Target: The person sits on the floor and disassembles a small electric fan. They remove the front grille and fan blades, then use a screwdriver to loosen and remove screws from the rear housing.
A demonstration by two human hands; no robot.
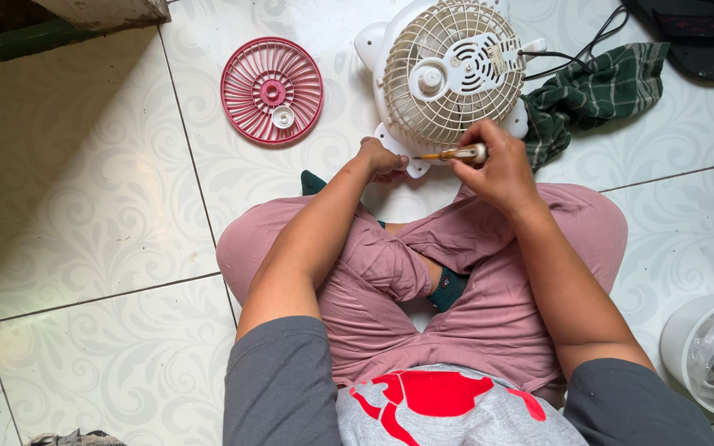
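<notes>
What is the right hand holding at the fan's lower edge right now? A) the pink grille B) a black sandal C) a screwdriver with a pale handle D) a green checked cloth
C: the right hand closes its grip on a screwdriver with the shaft pointing left toward the left hand at the base of the white fan; the pink grille lies apart on the floor.
</notes>
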